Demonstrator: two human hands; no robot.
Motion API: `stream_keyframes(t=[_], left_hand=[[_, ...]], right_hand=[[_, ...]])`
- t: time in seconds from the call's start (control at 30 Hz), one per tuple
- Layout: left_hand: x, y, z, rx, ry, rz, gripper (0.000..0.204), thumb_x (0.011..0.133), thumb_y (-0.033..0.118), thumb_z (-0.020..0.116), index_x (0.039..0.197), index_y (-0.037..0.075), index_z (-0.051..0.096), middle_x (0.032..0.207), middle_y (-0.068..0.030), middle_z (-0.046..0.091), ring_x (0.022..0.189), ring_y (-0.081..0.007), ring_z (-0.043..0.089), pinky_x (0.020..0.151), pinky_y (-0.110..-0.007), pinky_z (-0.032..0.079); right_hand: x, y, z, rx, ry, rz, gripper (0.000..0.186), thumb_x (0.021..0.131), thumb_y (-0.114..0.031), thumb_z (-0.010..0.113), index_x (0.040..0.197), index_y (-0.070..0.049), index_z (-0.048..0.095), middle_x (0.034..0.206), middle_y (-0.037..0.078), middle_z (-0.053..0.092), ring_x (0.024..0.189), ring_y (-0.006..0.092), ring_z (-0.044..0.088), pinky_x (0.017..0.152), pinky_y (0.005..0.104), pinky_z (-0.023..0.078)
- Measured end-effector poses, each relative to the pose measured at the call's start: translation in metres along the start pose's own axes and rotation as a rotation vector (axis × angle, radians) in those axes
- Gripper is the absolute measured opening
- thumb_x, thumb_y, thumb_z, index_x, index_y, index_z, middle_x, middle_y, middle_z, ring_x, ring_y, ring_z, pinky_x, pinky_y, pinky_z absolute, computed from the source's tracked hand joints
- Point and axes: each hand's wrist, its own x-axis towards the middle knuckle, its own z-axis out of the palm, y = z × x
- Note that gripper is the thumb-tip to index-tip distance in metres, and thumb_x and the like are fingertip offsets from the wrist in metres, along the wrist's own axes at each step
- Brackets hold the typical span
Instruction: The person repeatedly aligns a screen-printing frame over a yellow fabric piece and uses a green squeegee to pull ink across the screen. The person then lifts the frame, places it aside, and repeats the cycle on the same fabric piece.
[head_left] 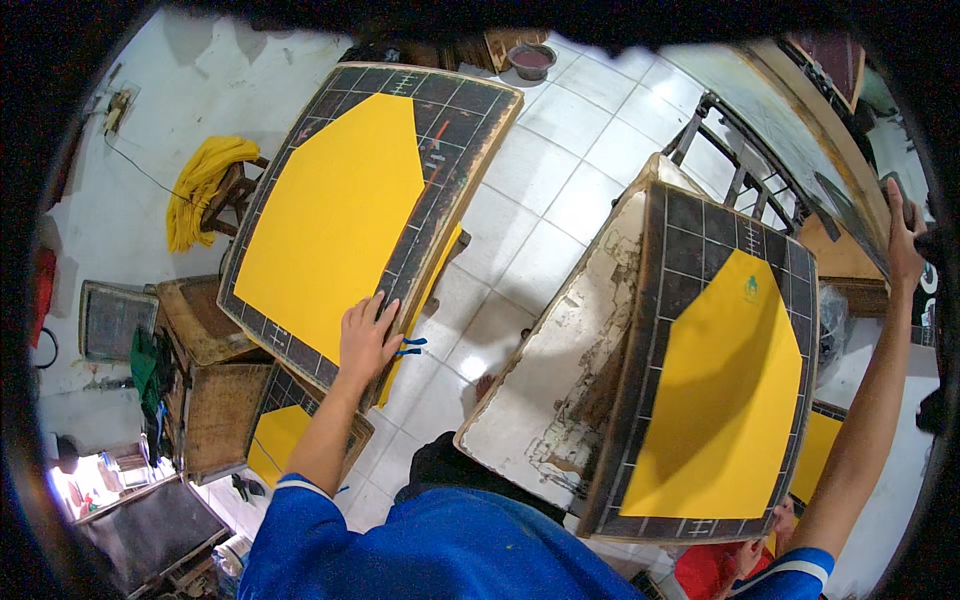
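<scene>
1. Head view: the left hand (370,335) lies left of centre, fingers extended and lowered onto the lower right edge of a yellow sheet (330,225) and its board, gripping nothing.
2. That yellow sheet rests on a dark gridded board (460,92) in the upper left of the frame.
3. At the far right, the right hand (904,240) is raised beside the outer end of a large wooden frame (820,135); I cannot tell whether its fingers close on it.
4. Right of centre, a second yellow sheet (715,420) bearing a small green mark (752,288) lies on another gridded board (690,235).
5. Another person's hands (750,555) show at the lower right, near red material (705,572).
</scene>
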Motion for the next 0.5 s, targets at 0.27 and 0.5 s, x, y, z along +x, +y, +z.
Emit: stream_keyframes(t=[0.27, 0.5], left_hand=[[0.068, -0.007, -0.031, 0.308, -0.546, 0.519, 0.026, 0.071, 0.032, 0.082, 0.087, 0.015, 0.071, 0.086, -0.0057, 0.07, 0.095, -0.0258, 0.066, 0.082, -0.039, 0.049], [0.098, 0.169, -0.018, 0.03, -0.49, 0.449, 0.035, 0.082, 0.045, 0.078, 0.085, 0.01, 0.077, 0.082, -0.0138, 0.073, 0.081, -0.0335, 0.073, 0.075, -0.05, 0.056]], right_hand=[[0.012, 0.023, 0.011, -0.126, -0.016, -0.185, 0.052, 0.102, -0.061, 0.057, 0.141, -0.027, 0.065, 0.118, 0.012, 0.069, 0.101, 0.0259, 0.068, 0.091, 0.0375, 0.051], [-0.017, -0.057, -0.019, -0.147, -0.112, 0.182, 0.087, 0.085, -0.082, 0.06, 0.13, -0.008, 0.07, 0.11, 0.019, 0.074, 0.106, 0.0349, 0.071, 0.096, 0.0474, 0.051]])
